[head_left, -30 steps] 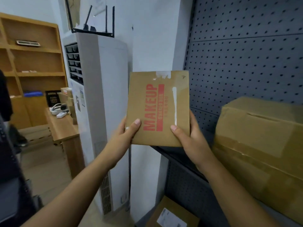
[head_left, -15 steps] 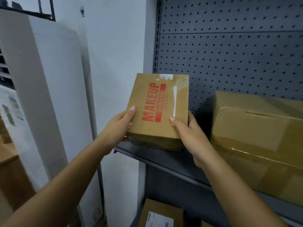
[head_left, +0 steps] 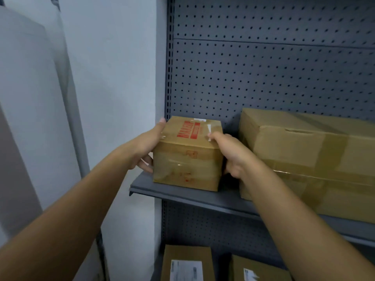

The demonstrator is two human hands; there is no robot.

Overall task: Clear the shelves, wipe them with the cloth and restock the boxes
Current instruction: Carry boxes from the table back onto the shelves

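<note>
A small brown cardboard box (head_left: 187,157) with red lettering on top rests at the left end of the grey metal shelf (head_left: 182,194). My left hand (head_left: 147,147) grips its left side, thumb along the top edge and fingers curled at the lower left corner. On the box's right side my right hand (head_left: 231,153) holds it, thumb on the top near a strip of clear tape. A large brown taped box (head_left: 308,157) stands just right of it on the same shelf. No cloth is in view.
A dark grey pegboard back panel (head_left: 263,78) rises behind the shelf. Two labelled cardboard boxes (head_left: 186,262) (head_left: 257,269) lie on the level below. A white wall (head_left: 113,78) and a white appliance (head_left: 24,118) stand to the left.
The small box went from being held upright in the air to lying flat on the shelf's left end. Both hands moved forward and down with it, and the view turned right.
</note>
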